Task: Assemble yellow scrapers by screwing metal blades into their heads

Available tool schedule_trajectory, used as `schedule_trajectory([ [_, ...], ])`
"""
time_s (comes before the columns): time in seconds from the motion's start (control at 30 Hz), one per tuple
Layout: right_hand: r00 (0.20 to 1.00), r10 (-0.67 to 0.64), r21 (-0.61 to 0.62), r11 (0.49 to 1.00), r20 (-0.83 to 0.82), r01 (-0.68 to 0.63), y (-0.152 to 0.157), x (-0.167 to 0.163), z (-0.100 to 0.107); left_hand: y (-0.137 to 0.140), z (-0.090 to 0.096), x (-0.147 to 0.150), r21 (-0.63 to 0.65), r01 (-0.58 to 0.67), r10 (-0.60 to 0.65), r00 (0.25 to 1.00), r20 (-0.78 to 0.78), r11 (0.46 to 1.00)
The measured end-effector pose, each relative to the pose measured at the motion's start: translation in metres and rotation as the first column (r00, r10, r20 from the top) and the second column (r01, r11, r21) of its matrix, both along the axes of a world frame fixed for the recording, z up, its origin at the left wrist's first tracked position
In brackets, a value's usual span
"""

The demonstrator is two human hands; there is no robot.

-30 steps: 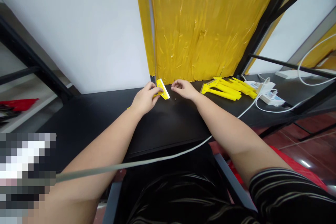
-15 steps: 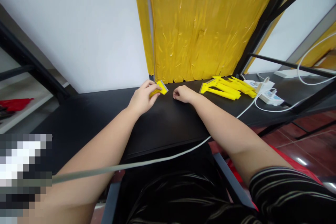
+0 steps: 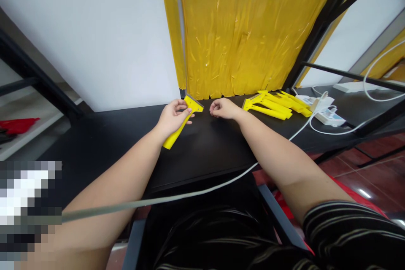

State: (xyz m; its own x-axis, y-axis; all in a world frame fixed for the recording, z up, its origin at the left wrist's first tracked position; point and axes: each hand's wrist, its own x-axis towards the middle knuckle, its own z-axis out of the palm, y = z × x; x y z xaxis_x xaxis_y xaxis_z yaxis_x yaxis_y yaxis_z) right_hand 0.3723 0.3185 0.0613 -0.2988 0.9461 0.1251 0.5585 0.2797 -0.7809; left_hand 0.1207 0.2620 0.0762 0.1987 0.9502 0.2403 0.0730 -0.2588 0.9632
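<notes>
My left hand (image 3: 173,116) grips a yellow scraper (image 3: 176,136) near its head, between thumb and fingers. The scraper's wide head with a dark blade edge points up and away, and its handle slants down toward me. A short gap to the right of that head is my right hand (image 3: 224,109), its fingers curled together just above the black table (image 3: 205,147). Whether those fingertips hold anything small is hidden. Past my right wrist lies a pile of several more yellow scrapers (image 3: 272,105).
A white power strip (image 3: 329,116) with plugs sits right of the pile. A white cable (image 3: 196,194) crosses in front of me over the table's near edge. Yellow plastic sheeting (image 3: 234,42) and a white panel (image 3: 104,42) stand behind; black frame posts (image 3: 313,50) rise alongside.
The scraper in my left hand has turned, so its face and whole handle now show. My right hand has stayed nearly in place, its fingers still curled.
</notes>
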Motion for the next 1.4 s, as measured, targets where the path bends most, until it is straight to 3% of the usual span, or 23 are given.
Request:
schedule_trajectory([
  [0.1, 0.992, -0.100, 0.095, 0.990, -0.078, 0.108, 0.003, 0.000, 0.001, -0.001, 0.001, -0.001, -0.102, 0.015, -0.010, 0.999, 0.049, 0.995],
  [0.17, 0.982, -0.097, 0.169, 0.978, -0.161, 0.124, 0.002, -0.004, 0.003, 0.000, 0.000, -0.001, -0.171, 0.012, 0.000, 0.997, 0.071, 0.985],
  [0.27, 0.963, 0.060, 0.278, 0.960, -0.262, 0.016, -0.006, -0.016, 0.007, 0.001, -0.002, 0.000, -0.267, 0.033, -0.010, 0.996, 0.088, 0.963],
  [0.37, 0.951, 0.215, 0.375, 0.919, -0.221, -0.121, -0.015, -0.029, 0.009, 0.000, -0.004, 0.002, -0.318, 0.065, -0.033, 0.994, 0.104, 0.946],
  [0.57, 0.943, 0.277, 0.438, 0.882, -0.184, -0.174, -0.013, -0.039, -0.001, -0.002, -0.005, 0.004, -0.307, 0.115, -0.083, 0.990, 0.117, 0.945],
  [0.8, 0.888, 0.353, 0.297, 0.917, -0.295, -0.266, -0.007, -0.041, -0.005, -0.002, -0.007, 0.005, -0.273, 0.145, -0.120, 0.987, 0.108, 0.951],
  [0.93, 0.863, 0.328, 0.168, 0.944, -0.385, -0.284, -0.012, -0.041, -0.004, -0.002, -0.009, 0.006, -0.257, 0.160, -0.141, 0.986, 0.090, 0.953],
  [1.27, 0.838, 0.232, -0.015, 0.961, -0.494, -0.275, -0.020, -0.043, -0.003, 0.004, -0.017, 0.004, -0.246, 0.212, -0.213, 0.977, 0.024, 0.946],
  [1.4, 0.804, 0.174, -0.153, 0.938, -0.569, -0.311, -0.023, -0.042, -0.002, 0.003, -0.016, 0.003, -0.250, 0.247, -0.251, 0.968, 0.018, 0.936],
])
